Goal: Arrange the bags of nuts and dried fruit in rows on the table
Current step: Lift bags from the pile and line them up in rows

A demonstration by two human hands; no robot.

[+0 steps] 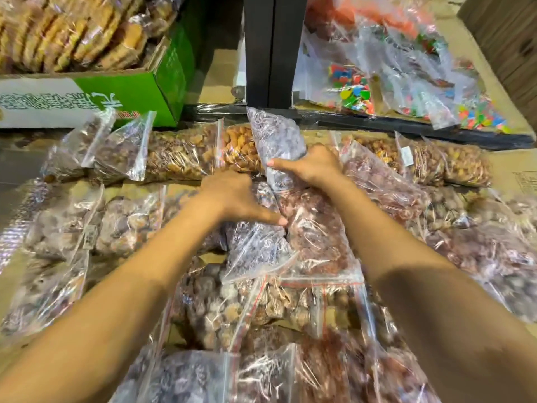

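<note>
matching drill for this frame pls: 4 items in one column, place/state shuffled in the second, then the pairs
Items:
1. green cardboard box
2. bag of dark dried fruit
3. bags of multicoloured candy
4. bag of reddish nuts

Place or state:
A. lying flat in the middle of the table, under the right forearm
B. far left, holding packs of biscuits
C. tilted up, gripped by the right hand
D. far right, beyond the black post

Pairs: 1-B, 2-C, 3-D, 4-A
</note>
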